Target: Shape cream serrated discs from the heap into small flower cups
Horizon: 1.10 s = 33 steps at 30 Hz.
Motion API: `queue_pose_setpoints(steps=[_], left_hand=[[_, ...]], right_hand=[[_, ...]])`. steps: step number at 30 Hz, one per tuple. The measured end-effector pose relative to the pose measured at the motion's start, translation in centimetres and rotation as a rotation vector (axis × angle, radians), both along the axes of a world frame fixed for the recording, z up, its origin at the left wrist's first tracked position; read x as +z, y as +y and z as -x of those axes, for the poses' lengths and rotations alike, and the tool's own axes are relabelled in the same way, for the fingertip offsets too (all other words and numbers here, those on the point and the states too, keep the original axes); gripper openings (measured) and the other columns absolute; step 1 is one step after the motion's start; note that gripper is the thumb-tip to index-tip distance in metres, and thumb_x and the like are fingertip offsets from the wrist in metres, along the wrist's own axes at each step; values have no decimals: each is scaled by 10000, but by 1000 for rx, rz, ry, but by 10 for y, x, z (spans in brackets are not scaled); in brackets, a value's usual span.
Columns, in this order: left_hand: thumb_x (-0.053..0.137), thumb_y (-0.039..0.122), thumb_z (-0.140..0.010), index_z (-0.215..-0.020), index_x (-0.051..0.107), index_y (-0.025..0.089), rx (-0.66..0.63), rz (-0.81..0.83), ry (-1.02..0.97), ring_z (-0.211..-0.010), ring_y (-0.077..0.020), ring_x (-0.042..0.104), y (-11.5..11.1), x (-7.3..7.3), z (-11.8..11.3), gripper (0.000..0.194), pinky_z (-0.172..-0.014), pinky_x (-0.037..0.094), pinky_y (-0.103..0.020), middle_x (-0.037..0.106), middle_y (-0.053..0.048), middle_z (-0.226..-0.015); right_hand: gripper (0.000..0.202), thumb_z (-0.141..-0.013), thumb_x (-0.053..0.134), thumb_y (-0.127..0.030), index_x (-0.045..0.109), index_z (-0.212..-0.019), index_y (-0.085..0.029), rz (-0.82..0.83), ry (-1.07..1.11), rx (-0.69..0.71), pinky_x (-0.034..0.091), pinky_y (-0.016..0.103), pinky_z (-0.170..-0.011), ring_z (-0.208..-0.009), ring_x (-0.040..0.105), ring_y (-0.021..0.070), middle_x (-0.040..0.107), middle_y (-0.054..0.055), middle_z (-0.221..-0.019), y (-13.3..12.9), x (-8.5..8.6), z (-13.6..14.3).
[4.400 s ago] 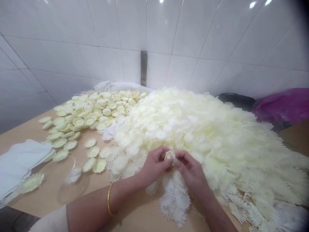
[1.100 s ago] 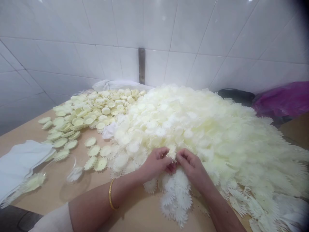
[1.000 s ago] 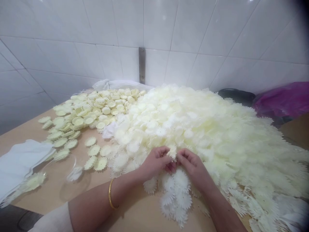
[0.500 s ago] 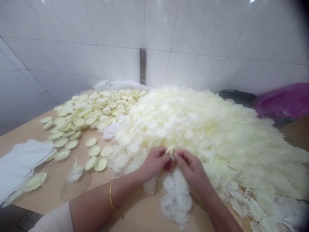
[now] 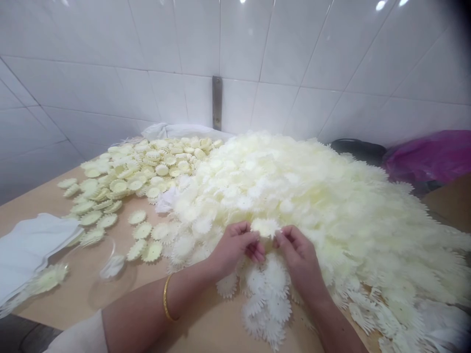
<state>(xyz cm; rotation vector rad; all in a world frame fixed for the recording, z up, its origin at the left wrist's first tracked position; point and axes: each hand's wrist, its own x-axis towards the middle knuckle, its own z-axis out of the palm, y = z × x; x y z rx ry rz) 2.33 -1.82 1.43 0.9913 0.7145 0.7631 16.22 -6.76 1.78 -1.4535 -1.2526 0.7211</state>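
Note:
Between my two hands a small pale petal piece (image 5: 265, 227) is held up by its edges. My left hand (image 5: 238, 246) pinches its left side between thumb and finger, and my right hand (image 5: 297, 250) pinches the right side. Whether it is one layer or more cannot be made out. Behind and to the right rises a large heap of pale yellow-white petal pieces (image 5: 324, 206). Below my hands, a loose cluster of white petal pieces (image 5: 268, 306) lies on the brown tabletop (image 5: 206, 318).
Thicker yellow scalloped discs (image 5: 136, 179) are piled at the back left. White cloth or paper (image 5: 25, 245) lies at the left edge, near a clear round loop with a white piece (image 5: 112, 267). A purple bag (image 5: 430, 154) and a dark object (image 5: 358, 151) sit behind the heap.
My hands have moved slightly apart, the right one a little to the right. The petal piece between them now shows flat and spread, where before it looked narrow and bunched.

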Motion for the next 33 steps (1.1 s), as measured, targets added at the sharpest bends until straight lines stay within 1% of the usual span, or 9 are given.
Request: queue_pose_setpoints(steps=[3, 9, 17, 20, 23, 26, 29, 31, 33], left_hand=[[567, 247, -724, -626, 443, 148, 33, 2, -29, -448, -123, 564, -1, 1, -1, 186, -453, 430, -232, 613, -32, -547], [550, 279, -744, -625, 440, 149, 79, -25, -53, -444, -116, 556, -2, 2, -1, 208, -449, 422, -226, 615, -30, -553], [580, 307, -717, -603, 406, 164, 117, -128, 32, -455, -123, 557, -3, 4, 1, 253, -463, 425, -232, 604, -11, -528], [584, 322, -711, -605, 416, 163, 134, -140, 52, -459, -125, 560, -3, 4, 1, 254, -470, 431, -237, 602, -11, -527], [578, 320, -715, -603, 418, 163, 132, -160, 61, -469, -126, 565, -3, 3, 0, 251, -475, 437, -237, 592, -5, -522], [577, 282, -711, -596, 410, 165, 112, -172, 60, -478, -124, 564, -5, 1, -1, 234, -480, 439, -232, 559, 15, -498], [577, 258, -703, -598, 408, 165, 70, -166, 90, -490, -120, 563, -8, -1, -2, 220, -490, 444, -230, 551, 13, -510], [573, 268, -705, -610, 408, 167, 48, -157, 117, -490, -125, 563, -10, 0, -3, 215, -480, 444, -232, 550, 8, -519], [578, 280, -699, -671, 443, 167, 38, -120, 126, -483, -133, 564, -10, 1, -4, 178, -469, 450, -243, 543, 15, -531]], right_hand=[[245, -831, 457, -354, 428, -656, -184, -34, -16, -68, 340, 228, -541, -587, 421, 120, 450, -16, -615, -1, 2, 0], [239, -824, 458, -350, 416, -654, -187, -82, -68, -115, 331, 226, -532, -580, 428, 119, 450, -21, -605, 0, 2, 1], [264, -825, 458, -387, 455, -665, -178, -24, -26, 50, 336, 221, -527, -572, 413, 120, 439, -20, -598, 4, -1, 0], [269, -832, 443, -419, 487, -723, -176, -48, -7, 88, 371, 227, -562, -619, 453, 137, 479, 0, -642, 4, 0, 1], [269, -791, 509, -443, 501, -787, -174, -57, -10, 101, 404, 245, -620, -689, 498, 161, 522, 21, -713, 3, -2, 2], [252, -767, 560, -416, 491, -809, -177, -65, -77, 82, 402, 247, -634, -708, 503, 160, 525, 15, -740, 2, -3, 5], [191, -830, 481, -351, 452, -738, -186, -90, -195, 34, 366, 233, -576, -628, 459, 132, 476, -11, -664, 2, -5, 7], [213, -861, 417, -302, 410, -680, -190, -123, -303, 2, 335, 234, -543, -580, 420, 123, 436, -18, -623, 1, -7, 8], [210, -867, 381, -252, 404, -668, -190, -189, -444, -19, 322, 246, -550, -582, 411, 131, 438, -7, -629, 1, -9, 9]])
